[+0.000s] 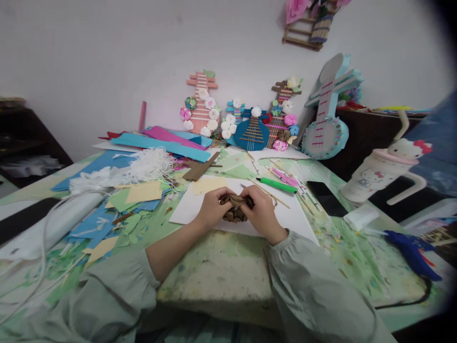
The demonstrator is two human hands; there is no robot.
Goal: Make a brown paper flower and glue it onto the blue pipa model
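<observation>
Hands (213,209) (263,209) around crumpled brown paper (235,215)

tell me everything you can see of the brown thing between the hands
The brown bundle looks like crinkled paper, gathered into a rough, rounded, flower-like shape with ruffled folds. The left hand and right hand hold it from either side, over the white sheet; fingers hide part of it.
</observation>
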